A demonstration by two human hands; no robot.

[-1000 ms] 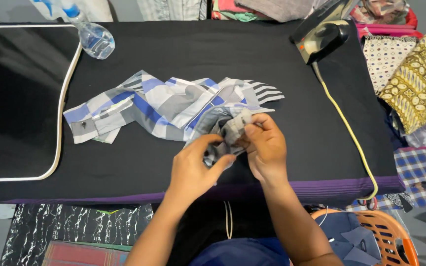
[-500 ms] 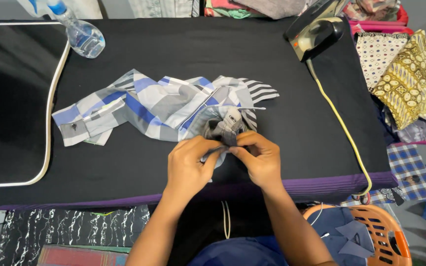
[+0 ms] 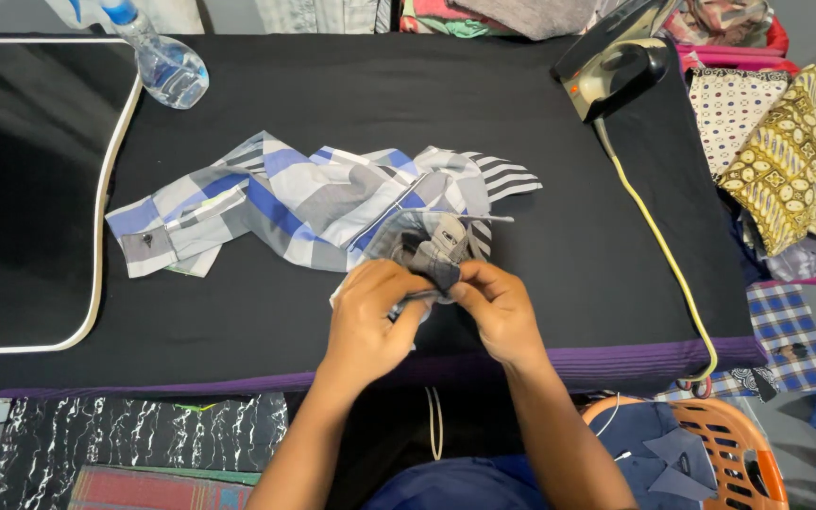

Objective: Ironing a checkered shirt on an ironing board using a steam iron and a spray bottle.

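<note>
Looking down from the head camera, a big black worktop (image 3: pixel 559 142) fills most of the frame. A clear spray bottle (image 3: pixel 164 64) lies at the upper left, beside a black pad with a white rim (image 3: pixel 106 189). An iron (image 3: pixel 616 71) sits at the upper right, and its yellow cord (image 3: pixel 658 255) runs down the right side. Piles of patterned cloth (image 3: pixel 786 161) lie at the far right. An orange basket (image 3: pixel 710 444) shows at the lower right.

A blue, grey and white checked shirt (image 3: pixel 304 198) lies crumpled across the middle. The left hand (image 3: pixel 370 316) and right hand (image 3: pixel 498 312) are close together at the bottom centre, fingers curled, both pinching the shirt's grey collar part (image 3: pixel 436 250).
</note>
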